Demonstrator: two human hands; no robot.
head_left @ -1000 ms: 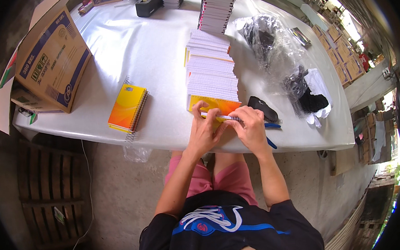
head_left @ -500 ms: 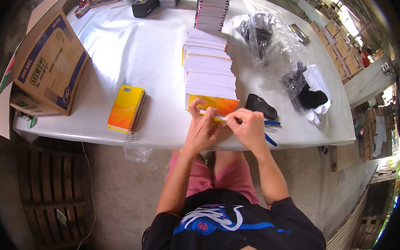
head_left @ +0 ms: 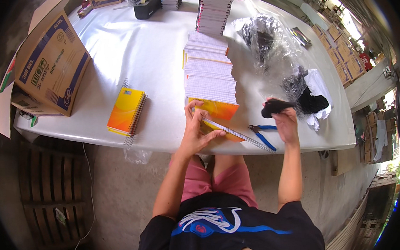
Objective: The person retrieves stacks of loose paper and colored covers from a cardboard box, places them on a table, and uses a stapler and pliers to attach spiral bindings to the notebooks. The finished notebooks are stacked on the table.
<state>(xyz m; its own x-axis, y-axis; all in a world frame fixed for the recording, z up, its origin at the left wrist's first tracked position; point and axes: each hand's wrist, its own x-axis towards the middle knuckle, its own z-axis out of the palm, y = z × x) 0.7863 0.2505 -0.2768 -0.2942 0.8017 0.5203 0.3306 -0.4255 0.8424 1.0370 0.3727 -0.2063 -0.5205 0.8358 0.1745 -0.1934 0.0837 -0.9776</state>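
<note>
My left hand (head_left: pixel 195 131) grips a small yellow-orange notebook (head_left: pixel 233 135) at the table's near edge. A wire spiral coil (head_left: pixel 259 144) runs along its bound edge and sticks out past the right end. My right hand (head_left: pixel 287 123) is raised off the table, its fingers closed on a flat, dark, rounded object (head_left: pixel 276 107) whose kind I cannot make out. Blue-handled pliers (head_left: pixel 266 138) lie between my hands, with their handles apart. Just beyond my left hand stands a long row of notebooks (head_left: pixel 210 78), page edges up, with a yellow-orange cover (head_left: pixel 219 109) at its near end.
Finished-looking spiral notebooks (head_left: pixel 127 112) lie to the left, near an open carton (head_left: pixel 52 65). A tall notebook stack (head_left: pixel 213 9) and a tape dispenser (head_left: pixel 148 6) stand at the back. Clear plastic wrapping (head_left: pixel 268 40) and black-and-white cloth (head_left: pixel 312 95) lie on the right.
My right hand has left the notebook and moved right, picking the dark object up off the table. The pliers and protruding coil now show more fully. My left hand still holds the notebook.
</note>
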